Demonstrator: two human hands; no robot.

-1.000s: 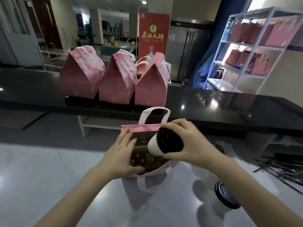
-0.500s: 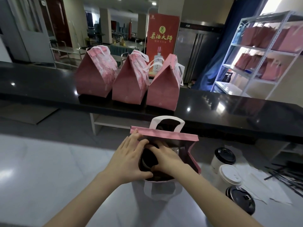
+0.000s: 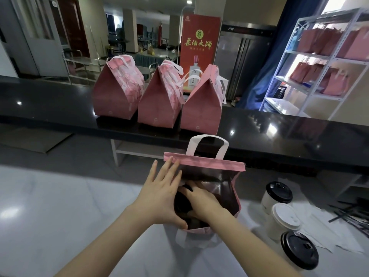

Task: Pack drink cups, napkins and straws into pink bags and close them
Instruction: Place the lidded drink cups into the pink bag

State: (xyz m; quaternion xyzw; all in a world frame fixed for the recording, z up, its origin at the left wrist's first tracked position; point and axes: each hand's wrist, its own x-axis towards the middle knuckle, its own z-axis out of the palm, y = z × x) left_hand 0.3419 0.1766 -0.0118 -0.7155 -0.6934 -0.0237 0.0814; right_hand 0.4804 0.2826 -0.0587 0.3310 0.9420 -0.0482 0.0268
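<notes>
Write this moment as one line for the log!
left hand: steadies open pink bag | right hand: inside bag, holds black-lidded cup | waiting: three lidded cups | closed bags on counter: three

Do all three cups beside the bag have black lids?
No, the middle cup is capped white, unlike the far cup and near cup.

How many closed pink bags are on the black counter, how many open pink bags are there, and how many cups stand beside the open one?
Closed pink bags: 3
Open pink bag: 1
Cups beside it: 3
Total: 7
</notes>
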